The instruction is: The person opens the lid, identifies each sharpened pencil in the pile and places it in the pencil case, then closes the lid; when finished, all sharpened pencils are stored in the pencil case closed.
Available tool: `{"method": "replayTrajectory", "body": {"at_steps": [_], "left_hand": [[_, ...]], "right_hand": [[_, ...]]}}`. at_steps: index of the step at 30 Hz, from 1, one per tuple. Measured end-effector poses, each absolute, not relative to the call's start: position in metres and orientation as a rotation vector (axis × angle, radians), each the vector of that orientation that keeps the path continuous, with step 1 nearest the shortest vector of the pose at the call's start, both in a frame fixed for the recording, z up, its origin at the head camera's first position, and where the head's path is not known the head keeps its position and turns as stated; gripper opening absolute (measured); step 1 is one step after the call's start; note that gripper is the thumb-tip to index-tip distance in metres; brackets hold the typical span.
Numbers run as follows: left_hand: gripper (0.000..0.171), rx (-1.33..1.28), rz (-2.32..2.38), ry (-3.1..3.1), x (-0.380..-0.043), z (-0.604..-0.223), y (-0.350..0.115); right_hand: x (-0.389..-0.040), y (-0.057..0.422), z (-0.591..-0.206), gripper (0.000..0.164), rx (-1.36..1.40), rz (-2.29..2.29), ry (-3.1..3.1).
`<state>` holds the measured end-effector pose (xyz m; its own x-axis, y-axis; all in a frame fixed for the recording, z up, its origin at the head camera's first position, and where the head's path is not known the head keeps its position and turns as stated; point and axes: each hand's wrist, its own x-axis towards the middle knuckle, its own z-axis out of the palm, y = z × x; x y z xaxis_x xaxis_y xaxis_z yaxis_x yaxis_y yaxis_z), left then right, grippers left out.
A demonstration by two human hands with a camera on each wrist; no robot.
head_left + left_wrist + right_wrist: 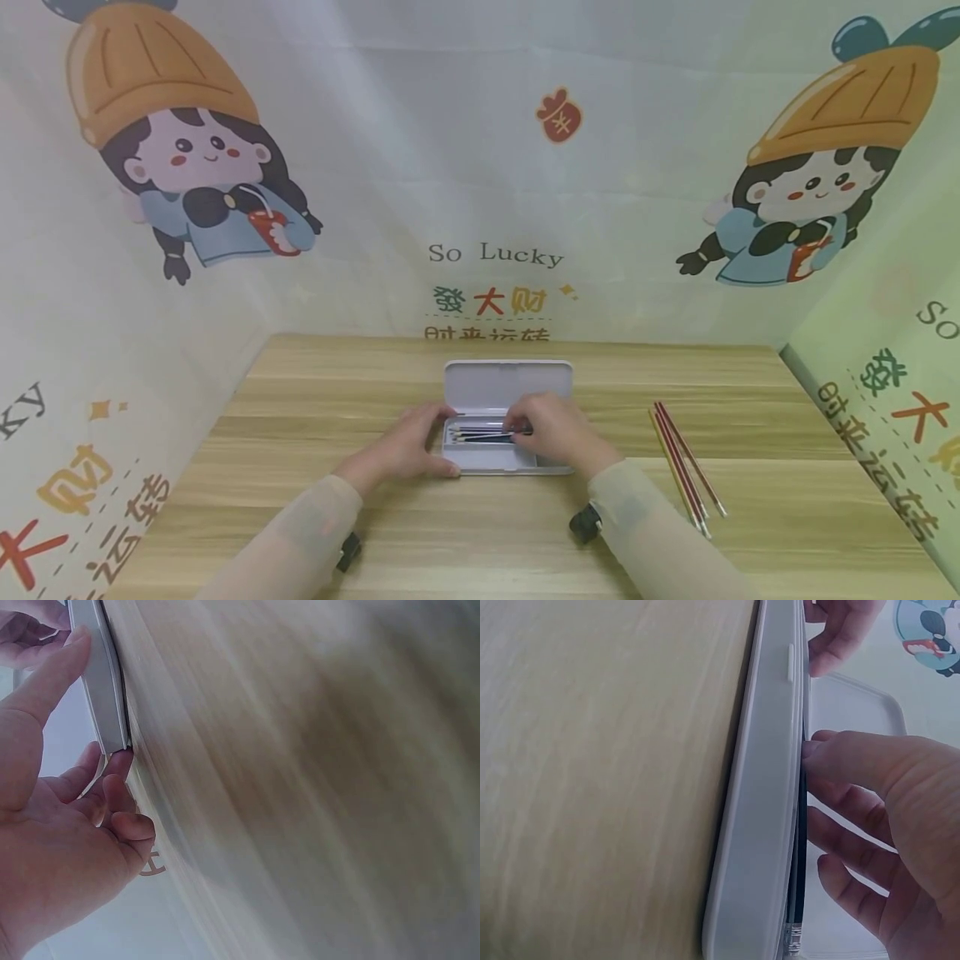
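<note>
A white pencil case (480, 457) lies on the table with its lid (476, 387) raised at the back. Several dark pencils (474, 434) lie lengthwise inside it, tips to the left. My left hand (397, 446) grips the case's left end, thumb at the front edge and fingers around the far corner. Over the right part of the case, my right hand (551, 427) pinches dark pencils between thumb and fingers. In the right wrist view, the thumb rests on a dark pencil (800, 877) just above the case wall (757, 802); the fingers partly hide the pencils.
To the right of the case lie several loose red and yellow pencils (681, 471), fanned on the wooden table (465, 533). A printed cloth (390, 167) hangs behind the table and along both sides.
</note>
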<state>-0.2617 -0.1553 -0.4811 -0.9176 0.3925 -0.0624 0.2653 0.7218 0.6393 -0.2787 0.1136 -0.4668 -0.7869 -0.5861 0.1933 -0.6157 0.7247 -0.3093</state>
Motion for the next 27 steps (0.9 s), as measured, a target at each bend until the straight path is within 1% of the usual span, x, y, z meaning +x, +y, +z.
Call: {"method": "replayTrajectory", "body": {"at_steps": [12, 16, 27], "left_hand": [[0.086, 0.545, 0.977, 2.73, -0.261, -0.481, -0.155], [0.086, 0.555, 0.967, 2.741, -0.261, -0.479, -0.155], [0.087, 0.55, 0.967, 2.747, -0.261, -0.478, -0.154]], "right_hand": [[-0.279, 0.114, -0.468, 0.013, 0.971, 0.62, -2.838], [-0.279, 0.117, -0.46, 0.014, 0.926, 0.632, -2.846], [-0.279, 0.127, -0.435, 0.024, 0.79, 0.514, -2.813]]}}
